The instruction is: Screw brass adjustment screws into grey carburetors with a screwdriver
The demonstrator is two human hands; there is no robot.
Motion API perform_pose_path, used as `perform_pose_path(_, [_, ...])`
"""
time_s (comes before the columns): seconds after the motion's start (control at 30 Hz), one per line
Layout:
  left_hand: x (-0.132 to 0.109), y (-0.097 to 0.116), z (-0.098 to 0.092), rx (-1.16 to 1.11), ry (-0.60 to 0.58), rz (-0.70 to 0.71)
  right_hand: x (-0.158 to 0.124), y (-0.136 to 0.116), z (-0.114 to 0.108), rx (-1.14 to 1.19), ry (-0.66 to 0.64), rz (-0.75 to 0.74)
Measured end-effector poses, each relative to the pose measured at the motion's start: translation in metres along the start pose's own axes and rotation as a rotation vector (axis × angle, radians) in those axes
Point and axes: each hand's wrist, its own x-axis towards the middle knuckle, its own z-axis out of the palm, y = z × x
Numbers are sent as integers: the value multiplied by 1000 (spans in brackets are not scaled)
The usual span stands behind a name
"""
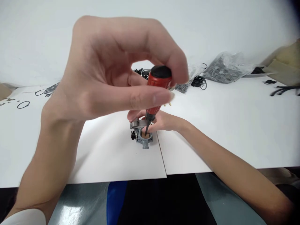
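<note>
My left hand (112, 68) is closed, thumb and fingers pinching a screwdriver (158, 82) with a red handle and a black cap. The screwdriver's shaft slants down, its tip at a small screw on the brass-coloured round plate (145, 135) inside a bore. That bore belongs to a small grey metal carburetor (145, 145), which lies on the white table with a black knob on its left side. From behind, my right hand (161, 120) grips the carburetor's far side. Some of its fingers are hidden behind the screwdriver and my left thumb.
The white table (105, 162) has a seam between two boards, running right of the carburetor. Black rings (23, 104) and small bits lie at the left. Toward the back are a coil of black cable (198, 82), a clear plastic bag of parts (228, 67) and black tubes (284, 90).
</note>
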Motion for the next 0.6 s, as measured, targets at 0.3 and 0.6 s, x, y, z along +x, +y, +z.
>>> perform_pose_path(0.3, [-8,-4,-1,-63,26,-9,2,3,-1,-4,-21,-50])
perform_pose_path(0.6, [-2,-7,2,-50,33,65,1,-5,2,5,-12,1])
